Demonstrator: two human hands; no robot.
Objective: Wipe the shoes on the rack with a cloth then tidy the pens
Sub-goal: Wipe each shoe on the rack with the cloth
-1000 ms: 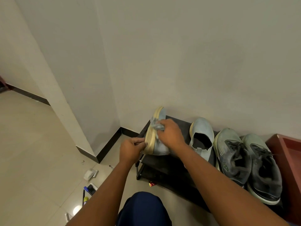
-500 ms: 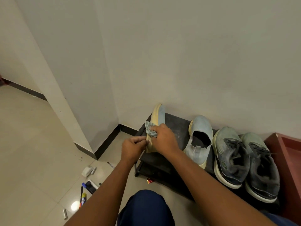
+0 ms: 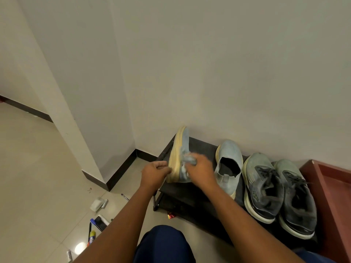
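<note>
The right hand [image 3: 199, 168], gripping the crumpled grey cloth [image 3: 188, 158], has slid from sole to upper of the pale-blue slip-on shoe [image 3: 179, 156] the left hand [image 3: 154, 170] grips, so wiping continues.

We record two bare forearms, no sleeves reaching into view, with no watch, band or ring showing on either wrist or on the left hand [image 3: 154, 172] or the right hand [image 3: 199, 170]. Below them, one knee in dark navy blue smooth cloth trousers [image 3: 163, 245] (a second navy patch sits at the lower right edge).
</note>
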